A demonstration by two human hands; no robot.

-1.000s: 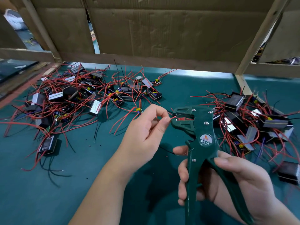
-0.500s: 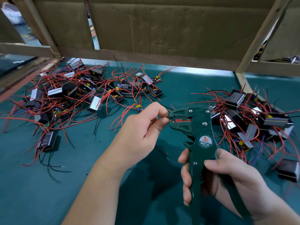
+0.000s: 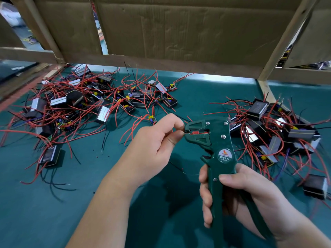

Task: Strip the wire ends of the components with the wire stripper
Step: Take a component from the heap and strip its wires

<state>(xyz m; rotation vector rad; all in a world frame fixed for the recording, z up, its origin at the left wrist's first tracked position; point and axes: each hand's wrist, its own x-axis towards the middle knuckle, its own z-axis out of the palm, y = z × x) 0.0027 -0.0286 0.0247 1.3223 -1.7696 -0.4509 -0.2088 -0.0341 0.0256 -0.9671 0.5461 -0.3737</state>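
Pinching a thin red wire point(image 3: 193, 130), the left hand point(image 3: 154, 145) has seated it at three o'clock in the green metal wire stripper point(image 3: 220, 138) that the right hand point(image 3: 247, 190) grips, squeeze-ready.

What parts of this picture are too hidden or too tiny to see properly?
All in the head view:
- The wire end at the wire stripper head: covered by the left hand's pinching fingertips, so stripped or not is unclear.
- The stripper's handle ends: cut off by the bottom edge and partly wrapped by the right hand.
- The print under "W01A" on the round label: too small.
- Whatever is behind the cardboard panel: blocked.
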